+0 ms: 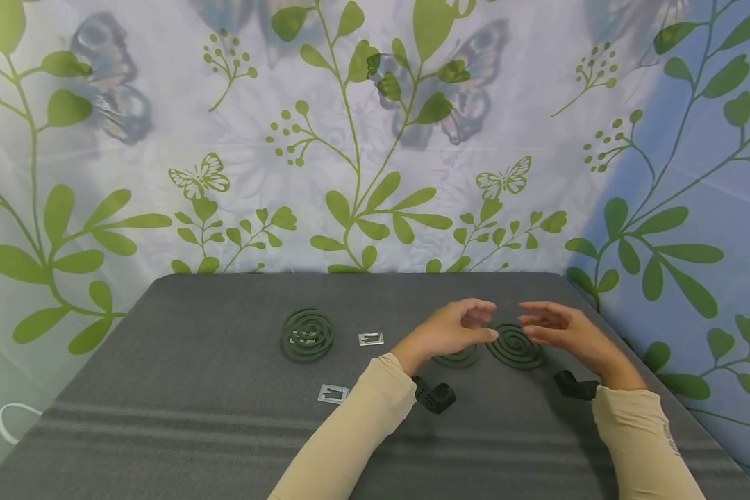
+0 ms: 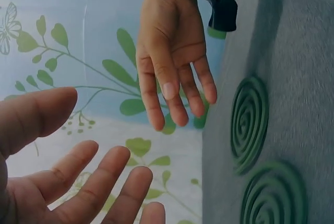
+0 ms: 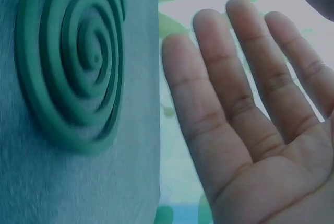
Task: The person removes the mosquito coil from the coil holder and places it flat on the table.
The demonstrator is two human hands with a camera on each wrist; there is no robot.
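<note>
Both hands hover over the right part of the grey table, palms facing each other and holding nothing. The left hand (image 1: 448,332) has loosely bent fingers and partly hides a green mosquito coil (image 1: 457,359) below it. A second mosquito coil (image 1: 514,347) lies flat between the hands, nearest the right hand (image 1: 564,335). In the right wrist view, the right hand's fingers (image 3: 214,72) are extended beside a coil (image 3: 68,78), apart from it. Farther left rests another green coil (image 1: 307,335), with shiny metal showing through its middle.
Two small silver metal stands (image 1: 371,339) (image 1: 333,394) lie between the left coil and the left arm. A dark wrist-worn device (image 1: 435,396) is at the left wrist, another (image 1: 575,385) at the right. Patterned curtains (image 1: 375,153) border the table (image 1: 194,389).
</note>
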